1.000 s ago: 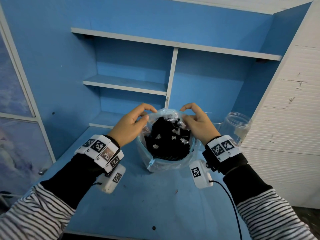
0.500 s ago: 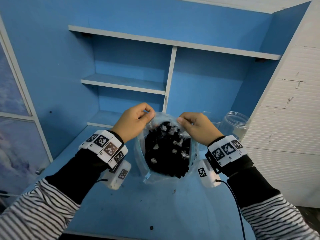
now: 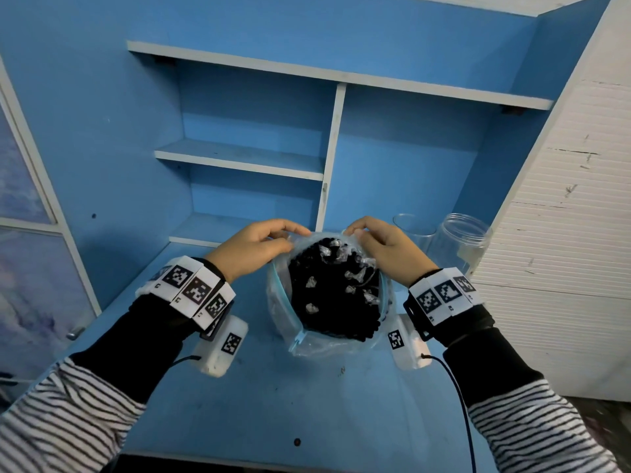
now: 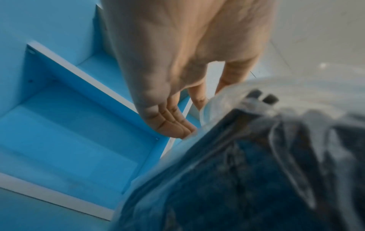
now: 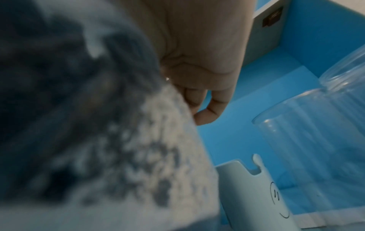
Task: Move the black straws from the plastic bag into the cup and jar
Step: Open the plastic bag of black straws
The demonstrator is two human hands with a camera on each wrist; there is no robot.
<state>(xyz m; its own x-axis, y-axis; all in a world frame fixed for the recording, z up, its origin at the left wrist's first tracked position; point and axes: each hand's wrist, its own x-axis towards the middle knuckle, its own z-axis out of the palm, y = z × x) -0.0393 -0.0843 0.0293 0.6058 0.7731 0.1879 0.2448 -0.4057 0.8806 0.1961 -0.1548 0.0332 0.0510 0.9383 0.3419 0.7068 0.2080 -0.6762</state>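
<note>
A clear zip plastic bag [image 3: 280,312] stands on the blue desk [image 3: 273,404], its mouth wide and full of black straws [image 3: 327,302], several with crinkled wrapper ends. My left hand [image 3: 285,237] pinches the far left rim of the bag. My right hand [image 3: 356,233] pinches the far right rim. In the left wrist view, the left hand [image 4: 177,123] touches the bag [image 4: 215,109] over the straws [image 4: 256,179]. The right wrist view shows the right hand [image 5: 199,103] curled at the blurred bag [image 5: 142,140]. An empty clear cup [image 3: 411,227] and clear jar [image 3: 464,244] stand to the right.
Blue shelves [image 3: 239,158] rise behind the desk. A white panel wall [image 3: 563,216] closes the right side, just beyond the jar. A pale blue holder with a smiley face [image 5: 256,195] stands on the desk near the cup [image 5: 306,148] and jar [image 5: 347,70].
Both hands have kept hold of the bag's far rim, shifting their pinch slightly. The bag mouth now gapes rounder toward me. The cup and jar have not moved.
</note>
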